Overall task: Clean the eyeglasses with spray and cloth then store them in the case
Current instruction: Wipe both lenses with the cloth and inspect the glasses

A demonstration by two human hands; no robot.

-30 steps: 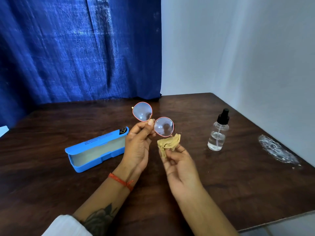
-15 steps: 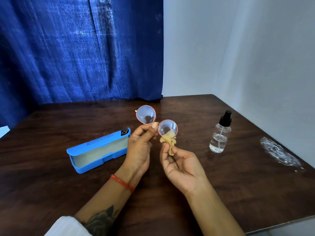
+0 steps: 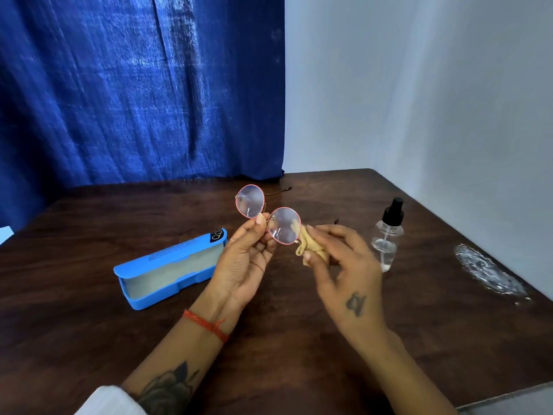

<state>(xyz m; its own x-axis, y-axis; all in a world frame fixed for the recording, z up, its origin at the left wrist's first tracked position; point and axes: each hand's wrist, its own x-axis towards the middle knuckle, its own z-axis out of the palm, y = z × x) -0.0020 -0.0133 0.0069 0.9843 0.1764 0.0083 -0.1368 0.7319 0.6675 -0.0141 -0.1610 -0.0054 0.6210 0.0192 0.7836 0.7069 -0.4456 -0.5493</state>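
Left grip (image 3: 245, 259) pinching eyeglasses (image 3: 267, 218) at bridge, held above surface (image 3: 299, 339); right grip (image 3: 338, 265) pinching cloth (image 3: 309, 245) vs right lens. Prob light, thin frame, fragile, lenses slick w/ spray: best held at bridge/rim, gentle pressure only.

Dark wooden table (image 3: 419, 339), open blue glasses case (image 3: 170, 268), clear spray bottle (image 3: 387, 235), whitish smear (image 3: 487, 271)

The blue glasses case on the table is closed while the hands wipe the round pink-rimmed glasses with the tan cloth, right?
Not quite. The blue glasses case lies open on the dark wooden table, as the head view shows. The rest holds: the left hand holds the round pink-rimmed glasses and the right hand presses the tan cloth to a lens.
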